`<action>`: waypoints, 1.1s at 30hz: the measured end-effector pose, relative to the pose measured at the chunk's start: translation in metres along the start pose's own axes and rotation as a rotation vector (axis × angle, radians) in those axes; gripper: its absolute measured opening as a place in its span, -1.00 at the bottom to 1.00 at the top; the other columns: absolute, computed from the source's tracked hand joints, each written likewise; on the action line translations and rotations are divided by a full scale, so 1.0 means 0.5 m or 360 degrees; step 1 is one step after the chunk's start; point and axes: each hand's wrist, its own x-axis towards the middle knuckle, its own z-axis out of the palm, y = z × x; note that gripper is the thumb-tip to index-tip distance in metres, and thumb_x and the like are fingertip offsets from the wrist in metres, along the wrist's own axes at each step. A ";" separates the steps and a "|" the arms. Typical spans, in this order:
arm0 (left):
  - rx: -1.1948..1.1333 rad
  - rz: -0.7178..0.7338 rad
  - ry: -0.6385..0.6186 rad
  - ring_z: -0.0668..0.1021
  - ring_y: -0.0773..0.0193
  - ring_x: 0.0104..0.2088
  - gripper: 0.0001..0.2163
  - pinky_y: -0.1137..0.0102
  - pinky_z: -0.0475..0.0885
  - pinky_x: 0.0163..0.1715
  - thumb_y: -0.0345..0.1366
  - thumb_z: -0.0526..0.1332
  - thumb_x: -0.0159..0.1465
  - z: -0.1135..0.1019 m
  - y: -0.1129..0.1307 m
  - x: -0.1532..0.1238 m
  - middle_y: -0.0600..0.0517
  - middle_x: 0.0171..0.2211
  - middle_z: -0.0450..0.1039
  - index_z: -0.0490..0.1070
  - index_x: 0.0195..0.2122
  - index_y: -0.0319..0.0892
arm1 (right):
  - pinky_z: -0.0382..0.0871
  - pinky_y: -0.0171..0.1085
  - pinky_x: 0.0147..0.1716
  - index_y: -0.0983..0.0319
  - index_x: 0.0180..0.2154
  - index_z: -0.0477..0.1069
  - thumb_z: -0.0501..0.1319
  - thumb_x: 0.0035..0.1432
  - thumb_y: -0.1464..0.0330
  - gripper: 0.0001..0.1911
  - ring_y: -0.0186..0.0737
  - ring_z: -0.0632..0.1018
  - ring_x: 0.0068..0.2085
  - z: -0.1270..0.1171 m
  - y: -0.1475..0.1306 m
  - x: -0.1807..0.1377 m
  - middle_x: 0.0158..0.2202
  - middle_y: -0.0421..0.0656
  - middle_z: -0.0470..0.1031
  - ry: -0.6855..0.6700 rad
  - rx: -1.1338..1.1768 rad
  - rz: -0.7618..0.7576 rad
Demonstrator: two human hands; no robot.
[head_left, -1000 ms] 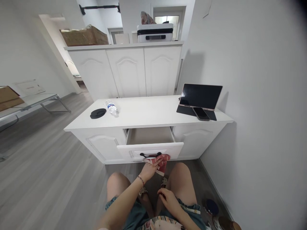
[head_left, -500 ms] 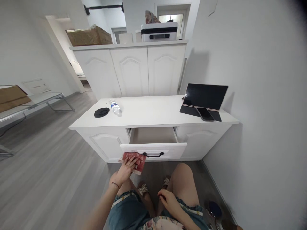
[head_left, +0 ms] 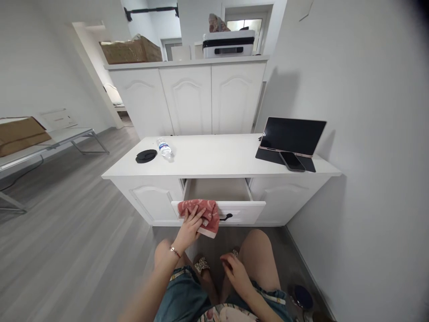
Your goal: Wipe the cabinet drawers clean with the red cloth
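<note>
My left hand (head_left: pixel 191 226) lies over a red patterned towel (head_left: pixel 211 214) and presses it against the white drawer front (head_left: pixel 243 210). Its fingers are spread on the fabric, and the towel's lower edge hangs below the drawer. Part of the black handle (head_left: pixel 226 217) shows to the right of the towel; the rest is covered. The drawer (head_left: pixel 217 189) is pulled out from the white cabinet, with its inner bottom visible. Over my lap, near the right knee, my right hand (head_left: pixel 236 272) rests with loosely bent fingers and the thumb apart, holding nothing.
On the cabinet top (head_left: pixel 208 156) are a round black object (head_left: pixel 146 155), a plastic bottle (head_left: pixel 165 149), a tablet (head_left: pixel 292 135) and a phone (head_left: pixel 292 161). A taller cabinet (head_left: pixel 187 94) behind carries a cardboard box (head_left: pixel 134 50) and a suitcase (head_left: pixel 229 44). A wall (head_left: pixel 375 156) bounds the right side.
My left hand has moved the towel up and right along the drawer front, so it now covers the handle's left part. My right hand stays put. The view has shifted slightly.
</note>
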 end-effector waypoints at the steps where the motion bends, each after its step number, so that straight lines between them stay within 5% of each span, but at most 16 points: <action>1: -0.0024 0.0016 -0.0044 -0.11 0.07 0.32 -0.70 -0.10 -0.23 0.23 -0.53 0.07 0.09 -0.006 0.015 0.017 -0.06 0.25 0.14 0.39 -0.16 -0.16 | 0.34 -0.23 -0.10 0.20 -0.17 0.40 -0.04 0.21 0.41 -0.73 -0.19 0.49 -0.13 -0.009 -0.010 0.013 -0.18 -0.07 0.46 0.0110 0.0003 -0.0029; 5: -0.0171 0.0114 -0.0252 -0.14 0.08 0.32 -0.68 -0.07 -0.25 0.24 -0.56 0.05 0.04 -0.032 0.078 0.083 0.01 0.29 0.04 0.38 -0.21 -0.16 | 0.39 -0.18 -0.14 0.21 -0.10 0.37 -0.06 0.25 0.35 -0.70 -0.13 0.50 -0.15 -0.034 -0.035 0.072 -0.15 -0.01 0.44 0.0416 -0.0095 -0.0089; 11: -0.0403 0.0167 -0.0328 -0.16 0.06 0.32 -0.69 -0.09 -0.21 0.23 -0.57 0.05 0.02 -0.040 0.152 0.145 0.01 0.29 0.05 0.36 -0.23 -0.16 | 0.40 -0.04 -0.12 0.26 -0.04 0.37 -0.03 0.21 0.37 -0.66 -0.02 0.50 -0.09 -0.017 -0.012 0.117 -0.13 0.04 0.49 0.0492 -0.0405 -0.0255; 17: -0.0532 0.0147 -0.0327 -0.14 0.07 0.32 -0.69 -0.13 -0.19 0.21 -0.58 0.04 -0.02 -0.034 0.177 0.166 0.02 0.28 0.09 0.35 -0.27 -0.15 | 0.33 0.04 -0.04 0.37 -0.10 0.38 -0.05 0.15 0.46 -0.66 0.05 0.47 -0.04 -0.010 -0.008 0.145 -0.14 0.14 0.49 0.0429 -0.0585 -0.0213; 24: -0.0395 -0.0071 -0.0179 -0.13 0.09 0.32 -0.69 -0.11 -0.21 0.23 -0.59 0.03 -0.01 -0.045 0.146 0.126 0.00 0.27 0.09 0.34 -0.28 -0.14 | 0.38 -0.08 -0.06 0.30 -0.08 0.42 -0.02 0.18 0.43 -0.65 -0.04 0.52 -0.08 -0.017 -0.010 0.182 -0.14 0.04 0.52 0.0289 -0.0471 -0.0182; 29: -0.0261 -0.0286 0.0029 -0.14 0.05 0.32 -0.65 -0.16 -0.22 0.21 -0.60 -0.01 -0.01 -0.060 0.077 0.068 -0.01 0.28 0.06 0.34 -0.25 -0.13 | 0.36 -0.14 -0.04 0.25 -0.02 0.39 0.02 0.19 0.40 -0.66 -0.10 0.47 -0.02 -0.045 -0.042 0.206 -0.01 0.01 0.44 0.0451 -0.0261 -0.0306; 33: -0.0154 -0.0461 0.0204 -0.13 0.02 0.32 -0.68 -0.15 -0.15 0.21 -0.59 0.01 0.02 -0.068 0.016 0.019 -0.03 0.28 0.07 0.36 -0.26 -0.13 | 0.39 -0.18 -0.14 0.19 -0.18 0.46 0.05 0.22 0.32 -0.76 -0.15 0.52 -0.17 -0.064 -0.065 0.221 -0.17 -0.08 0.51 0.0464 -0.0123 -0.0310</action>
